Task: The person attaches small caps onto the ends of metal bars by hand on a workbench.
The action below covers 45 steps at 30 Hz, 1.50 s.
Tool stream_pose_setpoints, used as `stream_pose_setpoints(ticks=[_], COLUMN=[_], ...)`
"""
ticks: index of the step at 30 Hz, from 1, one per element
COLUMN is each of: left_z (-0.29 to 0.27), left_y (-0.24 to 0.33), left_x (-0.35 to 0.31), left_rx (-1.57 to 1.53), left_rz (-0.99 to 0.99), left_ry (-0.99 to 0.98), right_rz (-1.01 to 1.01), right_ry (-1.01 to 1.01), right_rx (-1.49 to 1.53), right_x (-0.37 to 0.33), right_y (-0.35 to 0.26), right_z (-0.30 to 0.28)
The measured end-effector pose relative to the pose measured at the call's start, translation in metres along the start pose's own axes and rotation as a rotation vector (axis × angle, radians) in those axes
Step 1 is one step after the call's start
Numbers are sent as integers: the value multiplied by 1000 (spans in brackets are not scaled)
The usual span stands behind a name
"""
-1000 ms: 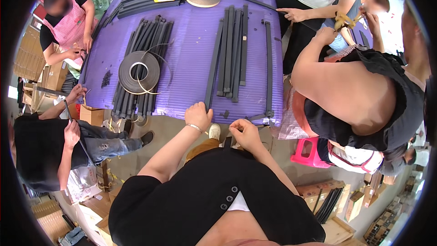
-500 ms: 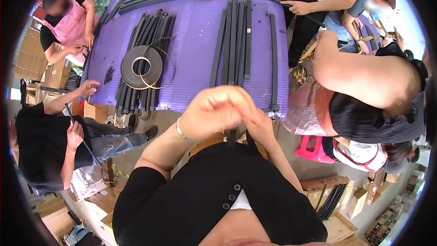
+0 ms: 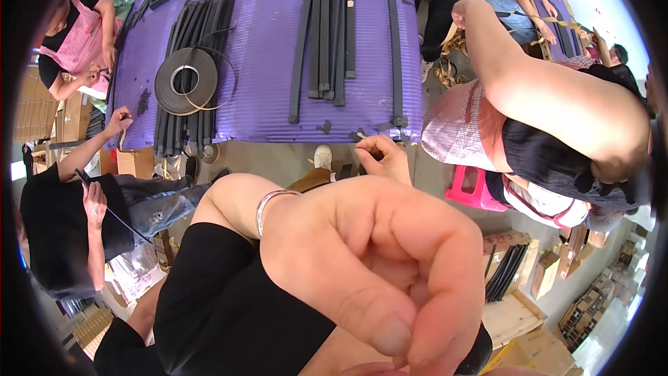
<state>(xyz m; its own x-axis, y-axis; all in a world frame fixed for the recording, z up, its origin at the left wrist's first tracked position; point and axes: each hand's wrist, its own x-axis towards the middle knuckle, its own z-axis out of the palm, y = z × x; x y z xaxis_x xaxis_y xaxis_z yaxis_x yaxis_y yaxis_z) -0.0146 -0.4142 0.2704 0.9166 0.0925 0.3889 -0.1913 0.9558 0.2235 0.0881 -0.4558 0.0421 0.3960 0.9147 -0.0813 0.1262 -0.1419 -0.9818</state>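
My left hand point(image 3: 376, 257), with a silver bracelet at the wrist, is raised close to the camera. Its fingers are curled and the thumb meets the index finger; anything pinched there is hidden. Lower and farther off, by the near table edge, my right hand point(image 3: 385, 158) is closed with thumb and fingertips together. A small pale tip shows at its fingers, too small to name. Just beyond it, long black strips point(image 3: 324, 35) lie side by side on the purple table point(image 3: 264, 63). A single black strip point(image 3: 395, 56) lies to their right.
A roll of dark tape point(image 3: 167, 83) rests on a bundle of black strips point(image 3: 198, 28) at left. Co-workers stand left and far right; a bare arm point(image 3: 536, 83) reaches close at my right. A pink stool point(image 3: 473, 191) and cartons point(image 3: 532, 351) stand on the right.
My left hand has come up toward the camera, away from my right hand, which it was beside. The view has shifted, so the table sits higher in the picture.
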Motion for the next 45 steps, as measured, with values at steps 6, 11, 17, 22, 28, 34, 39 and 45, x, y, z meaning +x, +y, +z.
stream_pose_setpoints(ticks=[6, 11, 17, 22, 28, 34, 39, 45], left_z=[1, -1, 6, 8, 2, 0, -9, -17], left_y=[-8, -16, -26, -32, -32, -36, -29, -17], left_x=[10, 19, 21, 19, 21, 17, 17, 13], left_rx=[-49, -92, -180, -228, -149, -65, -15, 25], left_rz=[-46, -87, -64, -79, -47, -16, -9, 16], left_ry=[11, 6, 37, 139, 85, 24, -17, -82], right_rz=[-22, -75, -98, -120, -128, -120, -109, -83], right_ry=[-15, -33, -70, -120, -148, -164, -172, -170], right_rx=[-8, 8, 5, 9, 14, -8, 3, -5], right_x=[-5, -8, -10, -16, -20, -16, -14, -9], right_y=[1, 4, 0, -4, 1, -38, -3, -6], right_z=[-12, -19, -25, -30, -31, -30, -28, -21])
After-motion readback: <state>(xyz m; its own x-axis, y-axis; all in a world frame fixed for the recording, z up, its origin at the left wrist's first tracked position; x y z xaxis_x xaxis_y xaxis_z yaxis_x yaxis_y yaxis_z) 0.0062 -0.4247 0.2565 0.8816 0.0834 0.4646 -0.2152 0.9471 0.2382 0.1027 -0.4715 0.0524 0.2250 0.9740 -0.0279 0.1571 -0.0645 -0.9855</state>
